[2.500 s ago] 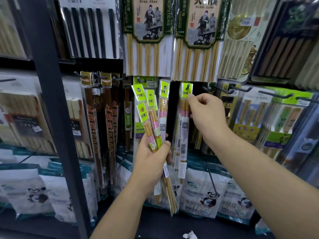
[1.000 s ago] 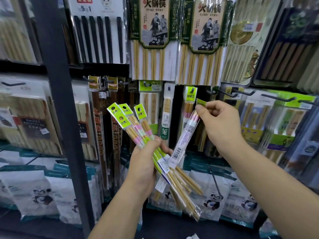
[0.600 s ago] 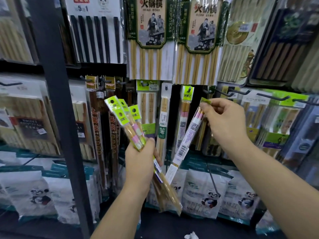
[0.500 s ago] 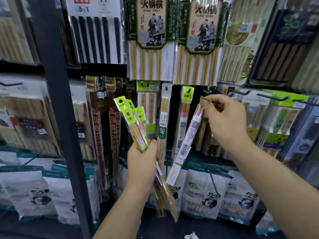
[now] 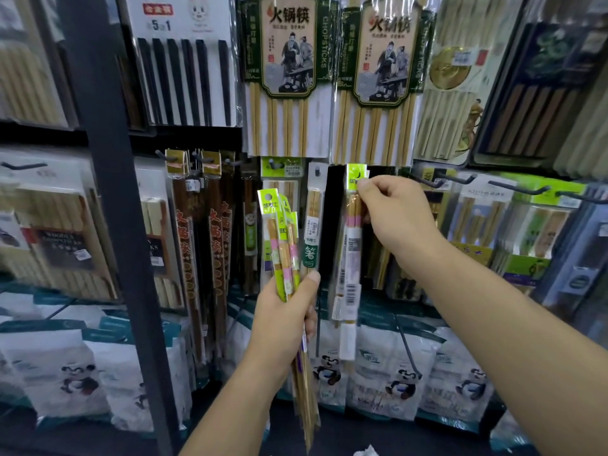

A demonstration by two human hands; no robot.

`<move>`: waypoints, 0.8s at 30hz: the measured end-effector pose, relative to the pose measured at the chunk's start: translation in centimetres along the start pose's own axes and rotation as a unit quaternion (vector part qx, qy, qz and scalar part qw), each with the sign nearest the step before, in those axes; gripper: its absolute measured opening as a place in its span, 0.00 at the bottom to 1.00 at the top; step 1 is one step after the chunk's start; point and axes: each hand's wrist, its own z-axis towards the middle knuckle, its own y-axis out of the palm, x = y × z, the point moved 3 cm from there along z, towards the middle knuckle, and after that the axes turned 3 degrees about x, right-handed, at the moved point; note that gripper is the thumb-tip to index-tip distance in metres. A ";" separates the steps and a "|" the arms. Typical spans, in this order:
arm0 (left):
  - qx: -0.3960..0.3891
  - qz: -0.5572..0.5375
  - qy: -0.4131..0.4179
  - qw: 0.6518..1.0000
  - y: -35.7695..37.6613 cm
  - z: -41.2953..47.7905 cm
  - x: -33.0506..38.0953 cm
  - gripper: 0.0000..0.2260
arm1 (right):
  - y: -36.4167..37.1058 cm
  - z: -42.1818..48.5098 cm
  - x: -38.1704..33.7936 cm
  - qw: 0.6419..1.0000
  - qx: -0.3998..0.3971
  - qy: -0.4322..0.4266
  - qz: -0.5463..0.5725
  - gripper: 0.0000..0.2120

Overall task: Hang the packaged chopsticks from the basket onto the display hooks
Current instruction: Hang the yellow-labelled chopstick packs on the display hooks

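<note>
— Pinching what, exactly?
— The green card top of one chopstick pack (image 5: 350, 258), with my right hand (image 5: 394, 212), thumb and forefinger closed on it, up at the hook (image 5: 360, 174) in the rack's (image 5: 108, 192) middle row. I judge it light, stiff lengthwise, the film slippery, so the card is my hold.
— And the left hand (image 5: 286, 320)?
— Wrapped round the spare packs (image 5: 283, 238), mid-length.

Green-topped chopstick packs (image 5: 279, 232), upright

The bundle (image 5: 280, 245) in the left hand (image 5: 283, 320) stands left of the pack (image 5: 350, 258) below the right hand (image 5: 398, 212).
</note>
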 end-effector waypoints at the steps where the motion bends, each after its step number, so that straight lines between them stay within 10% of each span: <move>1: -0.003 -0.003 0.003 1.000 0.0 0.0 0.0 0.12 | 0.1 0.2 0.1 1.000 0.002 0.010 0.006 0.22; 12: -0.011 -0.035 0.000 0.999 -0.2 0.1 0.3 0.35 | 0.5 0.6 1.2 0.997 0.040 0.059 -0.011 0.20; 19: -0.026 -0.045 -0.002 0.999 0.2 0.1 0.2 0.23 | 0.4 -1.2 2.2 0.994 0.087 0.060 -0.030 0.18; 24: -0.049 -0.041 0.019 0.998 0.6 -0.1 0.6 0.19 | 2.4 -4.2 0.5 0.991 -0.114 0.042 0.054 0.09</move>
